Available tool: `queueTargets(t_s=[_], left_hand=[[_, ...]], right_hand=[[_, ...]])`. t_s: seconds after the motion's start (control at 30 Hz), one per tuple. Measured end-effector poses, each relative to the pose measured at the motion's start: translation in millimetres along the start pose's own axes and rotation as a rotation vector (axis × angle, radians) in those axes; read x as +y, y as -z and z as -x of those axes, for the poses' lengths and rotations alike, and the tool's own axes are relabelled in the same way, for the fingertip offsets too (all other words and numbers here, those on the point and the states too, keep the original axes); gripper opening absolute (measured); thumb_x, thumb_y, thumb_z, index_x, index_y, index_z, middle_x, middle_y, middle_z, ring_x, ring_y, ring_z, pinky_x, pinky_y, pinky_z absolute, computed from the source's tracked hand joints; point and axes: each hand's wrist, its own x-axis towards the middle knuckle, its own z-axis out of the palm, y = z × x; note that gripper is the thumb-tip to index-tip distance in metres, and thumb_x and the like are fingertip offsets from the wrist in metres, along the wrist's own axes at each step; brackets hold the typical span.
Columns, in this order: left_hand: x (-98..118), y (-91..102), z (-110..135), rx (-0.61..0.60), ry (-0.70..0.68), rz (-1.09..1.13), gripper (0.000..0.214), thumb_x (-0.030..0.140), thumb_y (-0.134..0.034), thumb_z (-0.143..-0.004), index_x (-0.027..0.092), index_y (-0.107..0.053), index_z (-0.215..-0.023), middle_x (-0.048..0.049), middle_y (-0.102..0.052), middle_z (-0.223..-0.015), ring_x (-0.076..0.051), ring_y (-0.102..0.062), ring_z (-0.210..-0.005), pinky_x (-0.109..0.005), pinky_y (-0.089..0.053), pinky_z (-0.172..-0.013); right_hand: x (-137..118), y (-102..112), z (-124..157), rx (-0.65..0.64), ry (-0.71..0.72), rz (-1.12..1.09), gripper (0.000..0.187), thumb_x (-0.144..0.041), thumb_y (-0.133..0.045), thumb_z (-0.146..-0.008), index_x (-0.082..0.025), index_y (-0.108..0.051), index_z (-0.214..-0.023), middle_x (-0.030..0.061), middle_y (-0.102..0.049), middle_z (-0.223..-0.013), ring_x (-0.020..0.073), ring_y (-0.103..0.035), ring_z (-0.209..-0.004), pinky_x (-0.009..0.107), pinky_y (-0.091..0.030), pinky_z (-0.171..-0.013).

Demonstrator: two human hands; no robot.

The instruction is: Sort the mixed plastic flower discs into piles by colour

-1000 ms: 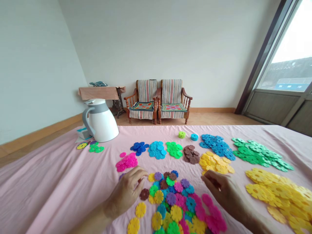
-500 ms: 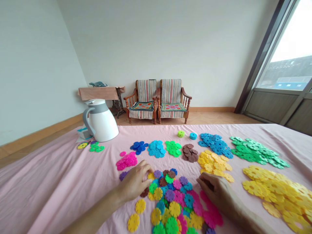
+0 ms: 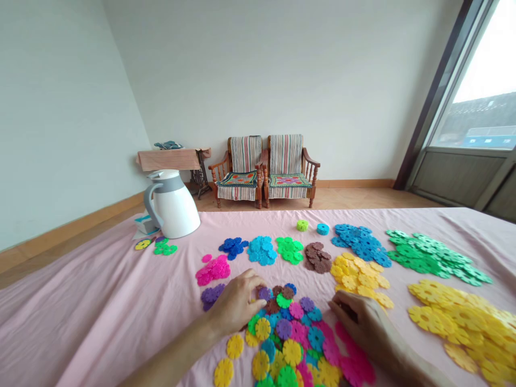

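Note:
My left hand (image 3: 237, 301) reaches over the left edge of a mixed pile of flower-shaped plastic discs (image 3: 292, 352). Its thumb and forefinger are apart, on either side of a purple disc (image 3: 264, 293). On the pile's right side rests my right hand (image 3: 363, 325), fingers curled and tips together; whether anything is between them is hidden. Under its wrist side lie large pink discs (image 3: 355, 363). Close to my left hand are a small purple heap (image 3: 212, 295) and a pink heap (image 3: 213, 270). Two yellow discs (image 3: 234, 346) lie apart below it.
Sorted heaps run across the pink cloth (image 3: 100, 322): dark blue (image 3: 234, 247), light blue (image 3: 262, 250), green (image 3: 289, 250), brown (image 3: 317, 257), yellow (image 3: 357, 274), with larger discs at right. A white jug (image 3: 177, 209) stands back left. Two small disc stacks (image 3: 302, 225) stand at the back.
My left hand has shifted slightly right, bringing its fingertips around the purple disc. My right hand stays nearly in place. The whole view has moved a little.

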Motion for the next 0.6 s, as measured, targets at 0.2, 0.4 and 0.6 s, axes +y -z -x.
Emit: queueTargets(t_s=[0.2,0.4,0.6], left_hand=[[-2,5.6,5,0.105,-0.04,-0.021,0.025,0.015,-0.06,-0.071,0.02,-0.066,-0.095,-0.0029,-0.06,-0.091,-0.015,-0.058,-0.077,-0.026,-0.046,-0.073],[-11,29.7,9,0.062,-0.042,0.061,0.025,0.017,-0.061,-0.071,0.02,-0.067,-0.095,-0.0012,-0.061,-0.086,-0.01,-0.053,-0.064,-0.021,-0.043,-0.061],[-8,46.8,13,-0.002,-0.007,0.064,0.024,0.022,-0.059,-0.073,0.019,-0.065,-0.097,-0.0018,-0.062,-0.088,-0.011,-0.054,-0.068,-0.021,-0.042,-0.06]], right_hand=[[8,-6,1,0.024,-0.012,0.0,0.039,-0.046,-0.034,-0.091,-0.021,-0.047,-0.064,-0.0025,-0.055,-0.058,0.0129,-0.05,-0.056,0.024,-0.031,-0.053],[4,-1,-1,-0.005,-0.012,-0.011,0.038,-0.047,-0.035,-0.091,-0.021,-0.047,-0.065,-0.0028,-0.054,-0.057,0.0124,-0.05,-0.054,0.024,-0.031,-0.053],[8,-4,1,-0.001,-0.01,-0.026,0.038,-0.045,-0.034,-0.091,-0.021,-0.045,-0.064,-0.0022,-0.055,-0.058,0.0129,-0.051,-0.056,0.025,-0.031,-0.053]])
